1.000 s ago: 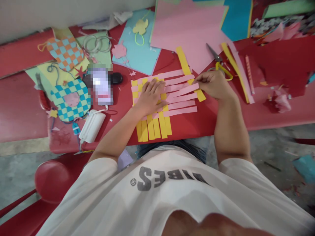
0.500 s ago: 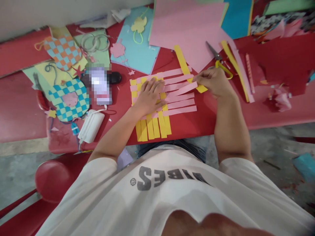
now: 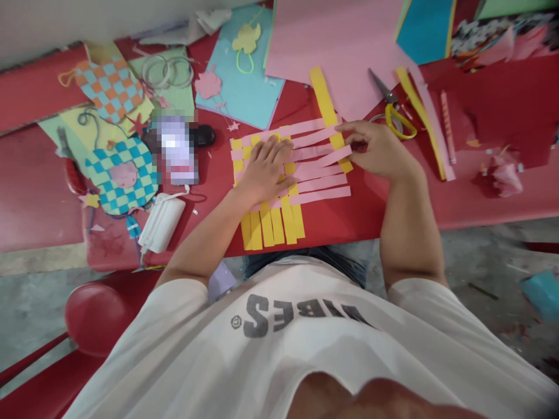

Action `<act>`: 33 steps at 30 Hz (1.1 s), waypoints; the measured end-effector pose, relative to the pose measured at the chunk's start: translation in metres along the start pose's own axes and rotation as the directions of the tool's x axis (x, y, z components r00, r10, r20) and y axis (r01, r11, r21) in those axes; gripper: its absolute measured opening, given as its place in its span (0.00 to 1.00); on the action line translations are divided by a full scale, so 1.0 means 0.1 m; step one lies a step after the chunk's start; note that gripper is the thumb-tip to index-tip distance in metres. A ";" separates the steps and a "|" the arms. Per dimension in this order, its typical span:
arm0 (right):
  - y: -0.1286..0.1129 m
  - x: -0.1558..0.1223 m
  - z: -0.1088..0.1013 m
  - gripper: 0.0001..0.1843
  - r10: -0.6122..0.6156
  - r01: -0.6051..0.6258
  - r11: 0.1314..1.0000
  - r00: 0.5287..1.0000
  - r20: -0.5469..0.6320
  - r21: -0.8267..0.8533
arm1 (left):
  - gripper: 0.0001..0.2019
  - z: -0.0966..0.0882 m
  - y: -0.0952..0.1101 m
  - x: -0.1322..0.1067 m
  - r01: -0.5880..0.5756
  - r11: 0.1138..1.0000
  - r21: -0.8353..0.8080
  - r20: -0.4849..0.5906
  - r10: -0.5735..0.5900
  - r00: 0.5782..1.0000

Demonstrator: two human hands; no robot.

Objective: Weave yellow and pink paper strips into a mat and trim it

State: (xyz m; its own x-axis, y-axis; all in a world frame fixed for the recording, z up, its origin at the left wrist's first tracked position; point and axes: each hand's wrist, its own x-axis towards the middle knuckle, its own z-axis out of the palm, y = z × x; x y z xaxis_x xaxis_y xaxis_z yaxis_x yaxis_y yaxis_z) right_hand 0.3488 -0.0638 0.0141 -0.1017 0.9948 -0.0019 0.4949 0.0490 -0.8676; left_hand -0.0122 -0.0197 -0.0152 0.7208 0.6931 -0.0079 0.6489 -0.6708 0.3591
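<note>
Just beyond the white shirt (image 3: 297, 349), a paper weave (image 3: 289, 169) lay near the front edge of the red table (image 3: 336, 224), the left hand (image 3: 264, 171) flat on it with fingers slightly spread. The right hand (image 3: 373, 148) was at the free ends of the pink strips (image 3: 325, 171), curled; whether it pinched one, I could not tell. A yellow strip (image 3: 323, 96) slanted across those ends, scissors (image 3: 390, 99) lay past the right hand, and a pink sheet (image 3: 336, 41) lay farther back.
</note>
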 end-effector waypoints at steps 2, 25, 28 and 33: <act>-0.04 -0.01 0.00 0.39 -0.033 0.033 0.999 0.999 -0.007 -0.040 | 0.46 0.00 0.00 0.00 0.000 1.000 -0.001 -0.001 0.000 1.000; -0.12 -0.03 -0.05 0.32 0.105 -0.137 0.980 0.972 0.211 0.145 | 0.49 0.00 -0.01 0.01 0.004 0.999 -0.033 0.001 -0.004 1.000; -0.08 -0.04 -0.08 0.33 0.177 -0.224 0.964 0.944 0.279 0.146 | 0.49 -0.01 -0.01 0.01 0.000 0.999 -0.039 -0.001 -0.001 1.000; -0.14 -0.06 -0.13 0.33 0.135 -0.189 0.971 0.938 0.321 0.146 | 0.48 -0.03 0.02 0.00 0.014 1.000 -0.019 0.009 -0.014 1.000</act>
State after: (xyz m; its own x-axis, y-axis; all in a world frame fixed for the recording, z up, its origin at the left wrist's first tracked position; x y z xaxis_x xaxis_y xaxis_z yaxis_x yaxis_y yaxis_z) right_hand 0.3534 -0.0697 0.0330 -0.3053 0.9107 -0.2781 0.3741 -0.1539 -0.9146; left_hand -0.0118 -0.0203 -0.0120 0.7138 0.7000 -0.0209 0.6541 -0.6558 0.3770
